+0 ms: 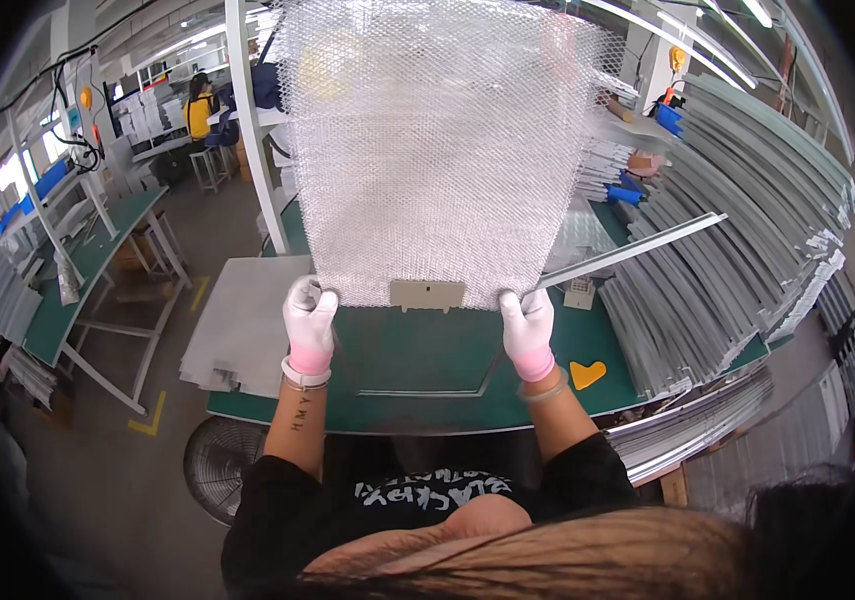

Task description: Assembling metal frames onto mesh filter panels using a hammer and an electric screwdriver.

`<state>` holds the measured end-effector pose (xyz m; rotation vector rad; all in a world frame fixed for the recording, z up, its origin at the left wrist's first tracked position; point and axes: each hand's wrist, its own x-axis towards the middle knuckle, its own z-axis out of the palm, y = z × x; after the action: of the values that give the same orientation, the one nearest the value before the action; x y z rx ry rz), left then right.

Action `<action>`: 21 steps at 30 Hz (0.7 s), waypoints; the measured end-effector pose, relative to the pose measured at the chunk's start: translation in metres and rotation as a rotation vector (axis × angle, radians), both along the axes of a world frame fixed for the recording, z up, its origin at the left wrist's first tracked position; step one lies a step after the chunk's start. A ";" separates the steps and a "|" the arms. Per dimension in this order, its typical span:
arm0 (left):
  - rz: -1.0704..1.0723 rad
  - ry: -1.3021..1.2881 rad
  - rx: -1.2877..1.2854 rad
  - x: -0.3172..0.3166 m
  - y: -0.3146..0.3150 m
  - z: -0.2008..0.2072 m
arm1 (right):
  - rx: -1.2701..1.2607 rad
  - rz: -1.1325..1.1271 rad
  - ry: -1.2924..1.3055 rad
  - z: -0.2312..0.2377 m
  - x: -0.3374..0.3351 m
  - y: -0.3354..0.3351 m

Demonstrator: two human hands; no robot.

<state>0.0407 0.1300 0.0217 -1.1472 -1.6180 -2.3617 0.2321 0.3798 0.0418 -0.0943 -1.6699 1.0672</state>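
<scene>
A large silvery sheet of metal mesh [437, 170] is held up over the green table, its near edge toward me. My left hand [310, 315], in a white glove with a pink cuff, pinches the sheet's near left corner. At the near right corner my right hand [527, 325], gloved the same way, grips it too. A small beige plate [427, 294] sits midway along that edge, between my hands. Below lies a thin metal frame [417, 393] on the tabletop, partly hidden by the sheet. Close to my right hand, a metal strip [637, 246] slants up to the right.
Flat mesh sheets [247, 315] are stacked at the left of the green table [387, 345]. A yellow heart-shaped piece [587, 374] lies near my right wrist. Long metal strips [727, 240] fill the right side. A floor fan [222, 465] stands below left. Another person [199, 108] sits far back.
</scene>
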 end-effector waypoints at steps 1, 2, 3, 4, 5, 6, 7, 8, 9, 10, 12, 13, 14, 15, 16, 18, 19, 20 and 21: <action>0.056 -0.012 -0.018 -0.001 -0.001 -0.001 | -0.001 0.001 -0.002 0.002 0.000 -0.002; 0.057 -0.014 -0.020 0.000 0.000 -0.002 | -0.023 0.025 0.008 0.005 -0.001 -0.004; 0.073 0.070 -0.008 0.006 0.005 0.005 | -0.044 0.047 0.019 0.009 0.000 -0.006; 0.089 0.155 0.003 0.010 0.007 0.009 | -0.043 0.047 0.017 0.006 -0.001 -0.004; 0.089 0.153 0.003 0.010 0.007 0.011 | -0.042 0.038 0.033 0.001 -0.003 0.000; 0.105 0.201 -0.041 0.011 0.006 0.012 | -0.041 0.030 0.049 0.001 -0.003 0.001; 0.121 0.248 -0.086 0.011 0.005 0.013 | -0.041 0.030 0.047 0.001 -0.002 0.001; 0.121 0.247 -0.086 0.012 0.003 0.013 | -0.022 0.031 0.033 0.002 -0.001 0.002; 0.040 0.161 -0.037 0.013 0.002 0.013 | -0.003 0.031 0.018 0.003 -0.001 0.001; -0.042 0.076 0.012 0.013 0.002 0.012 | -0.002 0.031 0.017 0.005 -0.001 0.000; -0.058 0.073 0.008 0.012 0.000 0.009 | -0.056 0.072 0.027 0.007 0.000 -0.004; -0.074 0.070 0.003 0.012 0.000 0.009 | -0.055 0.073 0.027 0.005 -0.001 -0.002; -0.073 0.070 0.004 0.013 0.001 0.009 | -0.048 0.077 0.029 0.000 -0.002 0.001; -0.047 0.101 0.022 0.015 0.002 0.011 | -0.041 0.080 0.031 -0.002 -0.002 0.002; -0.021 0.132 0.041 0.017 0.002 0.013 | -0.041 0.081 0.030 -0.003 -0.001 0.004; -0.030 0.136 0.032 0.019 -0.001 0.017 | -0.037 0.103 0.009 -0.004 -0.001 0.006; -0.041 0.140 0.023 0.019 -0.002 0.018 | -0.039 0.105 0.006 -0.004 -0.001 0.005; -0.039 0.137 0.021 0.018 -0.005 0.017 | -0.056 0.122 0.007 -0.003 -0.001 0.003; -0.093 0.087 -0.003 0.016 -0.009 0.017 | -0.071 0.137 0.011 0.000 0.000 0.001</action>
<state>0.0567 0.1214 0.0388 -1.3345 -1.5747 -2.3277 0.2319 0.3812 0.0414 -0.0198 -1.6477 1.2278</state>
